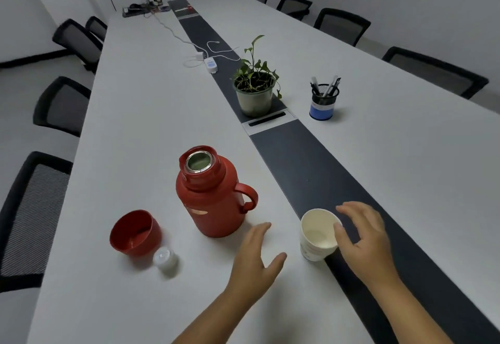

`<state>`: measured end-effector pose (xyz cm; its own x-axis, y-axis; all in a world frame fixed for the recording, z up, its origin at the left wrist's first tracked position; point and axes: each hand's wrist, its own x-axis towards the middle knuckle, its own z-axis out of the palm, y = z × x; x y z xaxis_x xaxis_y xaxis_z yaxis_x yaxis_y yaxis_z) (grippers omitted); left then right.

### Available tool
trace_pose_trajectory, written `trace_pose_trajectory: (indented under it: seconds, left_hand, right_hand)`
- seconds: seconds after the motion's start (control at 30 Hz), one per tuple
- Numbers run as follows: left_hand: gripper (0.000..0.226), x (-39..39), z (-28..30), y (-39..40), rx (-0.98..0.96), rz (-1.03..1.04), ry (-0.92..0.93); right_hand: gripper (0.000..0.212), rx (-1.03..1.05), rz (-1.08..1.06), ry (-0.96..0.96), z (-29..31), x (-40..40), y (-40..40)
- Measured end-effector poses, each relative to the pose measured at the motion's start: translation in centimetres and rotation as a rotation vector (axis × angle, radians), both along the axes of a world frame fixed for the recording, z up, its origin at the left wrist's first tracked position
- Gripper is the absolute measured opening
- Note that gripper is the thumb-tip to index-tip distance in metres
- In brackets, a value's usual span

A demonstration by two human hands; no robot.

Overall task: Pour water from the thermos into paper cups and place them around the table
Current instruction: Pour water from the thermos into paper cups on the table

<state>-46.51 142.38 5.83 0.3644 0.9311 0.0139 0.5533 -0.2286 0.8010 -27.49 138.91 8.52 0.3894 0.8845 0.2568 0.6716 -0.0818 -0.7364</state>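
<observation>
Thermos (pixel 213 197) uncapped — paper cup (pixel 319 235) at strip edge.

Table (pixel 151 116): long, white — a dark strip runs down its middle.
Near left: red thermos (pixel 213 194), open and upright; red cap (pixel 135 233); white stopper (pixel 165 258).
Near right: paper cup (pixel 319 234) at the strip's edge.
Farther: potted plant (pixel 254 91), pen holder (pixel 323 101), white cables (pixel 213 55).

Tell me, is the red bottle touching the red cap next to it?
Apart. The head view shows a strip of bare white table between the red bottle and the red cap, which sits to the bottle's left.
</observation>
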Motion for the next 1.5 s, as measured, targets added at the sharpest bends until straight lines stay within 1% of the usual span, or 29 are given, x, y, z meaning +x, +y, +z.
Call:
trace_pose_trajectory:
  seconds: [0.07, 0.17, 0.23, 0.3, 0.33, 0.4, 0.5, 0.57, 0.67, 0.7, 0.8, 0.83, 0.93, 1.03, 1.07, 1.1, 1.17, 1.2, 1.23, 1.33, 1.4, 1.5]
  left_hand:
    - [0.066, 1.7, -0.9, 0.0, -0.120, -0.031, -0.003]
    - [0.079, 3.9, -1.3, 0.5, -0.243, -0.059, -0.007]
    - [0.074, 5.2, -1.3, 0.8, -0.281, -0.080, -0.070]
    - [0.060, 6.1, -1.0, 1.0, -0.287, -0.098, -0.141]
    - [0.059, 6.5, -1.0, 1.1, -0.285, -0.103, -0.165]
    - [0.064, 6.8, -1.2, 1.3, -0.293, -0.106, -0.201]
    - [0.067, 6.9, -1.7, 1.5, -0.302, -0.117, -0.232]
    - [0.066, 6.9, -1.7, 1.6, -0.292, -0.117, -0.232]
    - [0.067, 6.8, -1.7, 1.5, -0.250, -0.109, -0.225]
    - [0.067, 6.7, -1.7, 1.5, -0.233, -0.106, -0.223]
    - [0.061, 6.9, -1.6, 1.4, -0.218, -0.121, -0.202]
    - [0.059, 7.0, -1.6, 1.4, -0.226, -0.123, -0.195]
    - [0.063, 7.0, -1.4, 1.1, -0.257, -0.112, -0.200]
    - [0.057, 6.6, -1.2, 0.8, -0.231, -0.105, -0.182]
    - [0.063, 6.3, -1.2, 0.6, -0.228, -0.099, -0.166]
    - [0.073, 5.7, -1.3, 0.2, -0.233, -0.085, -0.144]
    - [0.082, 4.0, -1.7, -1.0, -0.237, -0.023, -0.083]
    - [0.081, 2.8, -1.9, -1.9, -0.214, 0.022, -0.054]
    - [0.076, 1.4, -2.2, -3.1, -0.182, 0.075, -0.026]
    - [0.062, -3.6, -3.5, -7.8, -0.109, 0.254, 0.059]
    - [0.057, -6.8, -4.4, -11.7, -0.115, 0.356, 0.116]
    - [0.052, -10.7, -5.8, -17.4, -0.185, 0.459, 0.215]
  right_hand:
    - [0.029, -0.164, 0.105, -0.011, -1.2, 1.2, -0.9]
    - [0.023, -0.182, 0.206, -0.100, -2.1, 2.2, -1.4]
    - [0.020, -0.181, 0.244, -0.126, -2.4, 2.8, -1.5]
    - [0.019, -0.177, 0.264, -0.107, -2.7, 3.2, -1.4]
    - [0.018, -0.173, 0.268, -0.094, -2.8, 3.5, -1.4]
    - [0.019, -0.141, 0.281, -0.124, -2.9, 4.0, -1.3]
    - [0.027, -0.043, 0.321, -0.266, -2.8, 4.5, -1.0]
    - [0.028, -0.013, 0.347, -0.327, -2.5, 4.5, -0.7]
    - [0.024, -0.003, 0.360, -0.329, -2.1, 4.3, -0.5]
    - [0.022, 0.008, 0.355, -0.303, -2.0, 4.2, -0.6]
    - [0.013, 0.058, 0.282, -0.065, -1.2, 4.5, -0.9]
    - [0.017, 0.070, 0.267, 0.000, -0.9, 4.8, -0.9]
    - [0.047, 0.057, 0.260, 0.156, 0.1, 5.1, -0.9]
    - [0.059, 0.098, 0.210, 0.222, 0.1, 5.2, -1.2]
    - [0.060, 0.139, 0.189, 0.268, 0.1, 5.2, -1.4]
    - [0.054, 0.186, 0.176, 0.324, 0.4, 5.1, -1.7]
    - [0.034, 0.255, 0.178, 0.428, 1.3, 4.5, -2.1]
    - [0.032, 0.262, 0.193, 0.457, 1.8, 3.9, -2.2]
    - [0.035, 0.262, 0.226, 0.472, 2.1, 3.2, -2.3]
    - [0.051, 0.235, 0.359, 0.509, 2.2, -0.4, -2.6]
    - [0.062, 0.183, 0.443, 0.504, 1.6, -3.5, -2.9]
    - [0.074, 0.029, 0.567, 0.473, -0.1, -8.6, -3.5]
